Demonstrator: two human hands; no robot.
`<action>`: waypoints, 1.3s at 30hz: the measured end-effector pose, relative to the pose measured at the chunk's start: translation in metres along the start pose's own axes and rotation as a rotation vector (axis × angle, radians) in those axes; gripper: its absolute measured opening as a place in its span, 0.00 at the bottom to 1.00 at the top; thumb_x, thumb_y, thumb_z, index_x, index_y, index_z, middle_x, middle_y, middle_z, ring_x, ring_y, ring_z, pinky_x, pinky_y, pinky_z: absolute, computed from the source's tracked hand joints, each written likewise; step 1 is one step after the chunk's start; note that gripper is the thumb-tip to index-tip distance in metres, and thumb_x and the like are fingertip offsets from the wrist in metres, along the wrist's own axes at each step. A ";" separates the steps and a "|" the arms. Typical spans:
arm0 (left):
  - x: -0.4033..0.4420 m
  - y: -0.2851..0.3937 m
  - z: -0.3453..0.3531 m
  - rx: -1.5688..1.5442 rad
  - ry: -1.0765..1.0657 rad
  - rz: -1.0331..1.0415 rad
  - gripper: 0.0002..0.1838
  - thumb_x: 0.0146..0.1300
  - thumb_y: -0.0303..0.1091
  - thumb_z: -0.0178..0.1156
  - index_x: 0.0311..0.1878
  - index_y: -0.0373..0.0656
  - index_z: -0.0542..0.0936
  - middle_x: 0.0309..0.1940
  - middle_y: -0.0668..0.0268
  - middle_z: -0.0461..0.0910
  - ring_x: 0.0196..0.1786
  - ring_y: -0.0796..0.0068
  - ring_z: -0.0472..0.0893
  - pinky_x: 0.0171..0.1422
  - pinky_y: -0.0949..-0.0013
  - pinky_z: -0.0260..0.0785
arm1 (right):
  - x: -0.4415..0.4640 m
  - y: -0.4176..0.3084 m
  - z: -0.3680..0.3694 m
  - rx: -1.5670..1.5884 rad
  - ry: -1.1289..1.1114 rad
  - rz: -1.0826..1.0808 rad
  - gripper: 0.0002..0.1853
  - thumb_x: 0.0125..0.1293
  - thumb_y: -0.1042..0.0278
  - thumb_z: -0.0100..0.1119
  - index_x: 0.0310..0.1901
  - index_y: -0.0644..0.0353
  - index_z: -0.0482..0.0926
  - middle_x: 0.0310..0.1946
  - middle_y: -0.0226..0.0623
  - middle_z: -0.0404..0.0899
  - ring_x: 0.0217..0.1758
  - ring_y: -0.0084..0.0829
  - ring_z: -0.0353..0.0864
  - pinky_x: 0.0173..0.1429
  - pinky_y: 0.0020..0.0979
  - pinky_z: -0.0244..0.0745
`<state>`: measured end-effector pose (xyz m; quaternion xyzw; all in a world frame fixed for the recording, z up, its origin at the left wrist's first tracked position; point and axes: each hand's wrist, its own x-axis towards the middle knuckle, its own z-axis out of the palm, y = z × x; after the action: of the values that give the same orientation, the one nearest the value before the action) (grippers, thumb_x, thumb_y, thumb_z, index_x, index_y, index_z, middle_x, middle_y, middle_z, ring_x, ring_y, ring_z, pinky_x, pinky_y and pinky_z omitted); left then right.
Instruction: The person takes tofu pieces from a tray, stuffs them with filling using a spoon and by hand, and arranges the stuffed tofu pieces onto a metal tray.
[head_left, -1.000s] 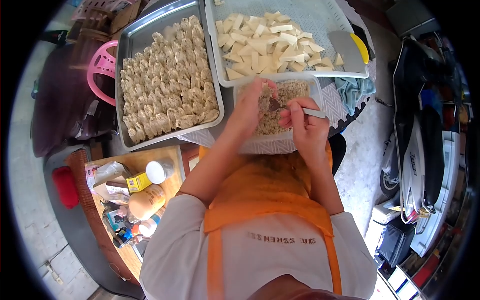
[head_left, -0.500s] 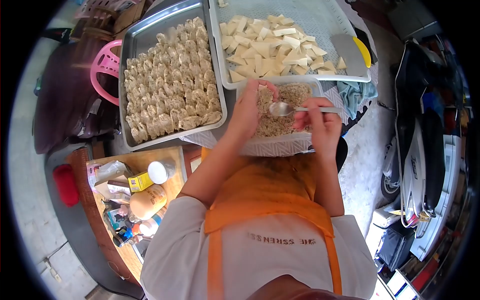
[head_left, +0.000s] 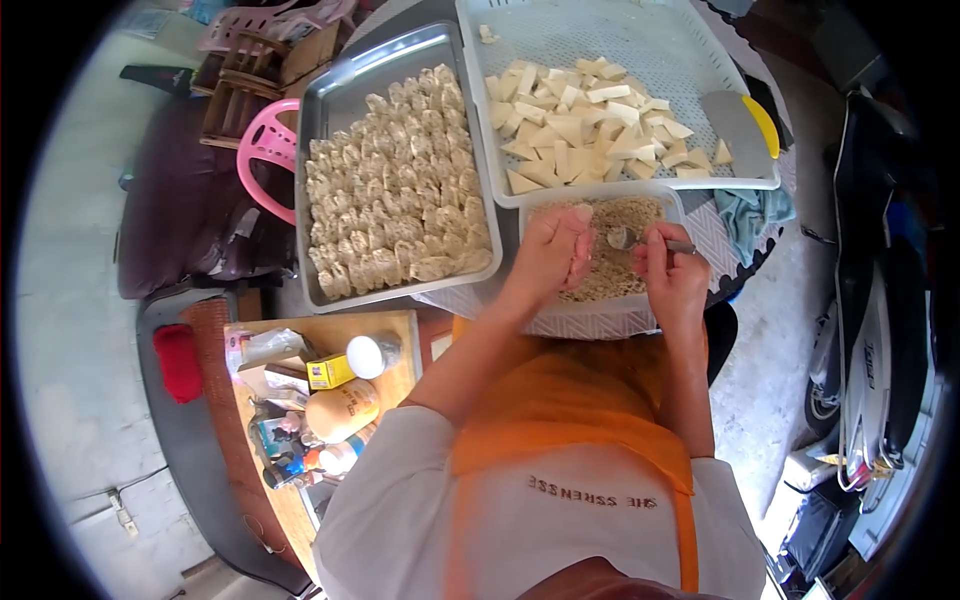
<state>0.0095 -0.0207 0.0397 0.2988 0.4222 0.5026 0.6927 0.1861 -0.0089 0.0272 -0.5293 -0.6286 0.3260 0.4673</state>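
Observation:
My right hand [head_left: 676,275] grips a metal spoon [head_left: 621,237] by its handle, the bowl of the spoon down at the crumbly mix. That brownish, minced-looking mix [head_left: 632,210] fills a clear plastic container [head_left: 676,203] close in front of me. Over the container's left side, my left hand [head_left: 552,252] is closed with its fingers curled in; whatever it holds is hidden. Beyond the container, pale cut wedges [head_left: 565,128], perhaps tofu, lie heaped in a white perforated tray [head_left: 640,40]. Left of my hands, a metal tray [head_left: 395,303] holds packed rows of lumpy, pale pieces [head_left: 395,195].
A scraper with a yellow handle [head_left: 760,127] lies in the white tray's right side. A teal cloth [head_left: 745,220] rests at the table edge. At lower left, a wooden table [head_left: 400,335] carries jars and boxes. A pink chair back [head_left: 268,160] stands beyond the metal tray.
The whole view has shifted, so things sit further right and lower. My left hand has gone from cupped with fingers apart to curled closed. The spoon has tipped down into the mix.

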 end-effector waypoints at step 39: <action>0.008 -0.007 -0.003 0.318 -0.082 0.070 0.10 0.69 0.27 0.51 0.52 0.40 0.72 0.37 0.64 0.75 0.37 0.77 0.73 0.38 0.75 0.70 | 0.005 -0.027 -0.030 0.535 0.062 0.351 0.10 0.72 0.66 0.51 0.39 0.65 0.76 0.25 0.40 0.81 0.22 0.25 0.81 0.27 0.24 0.78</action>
<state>0.0111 -0.0155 0.0306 0.4395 0.4573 0.4405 0.6353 0.2042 -0.0126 0.0637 -0.4977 -0.4054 0.5390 0.5453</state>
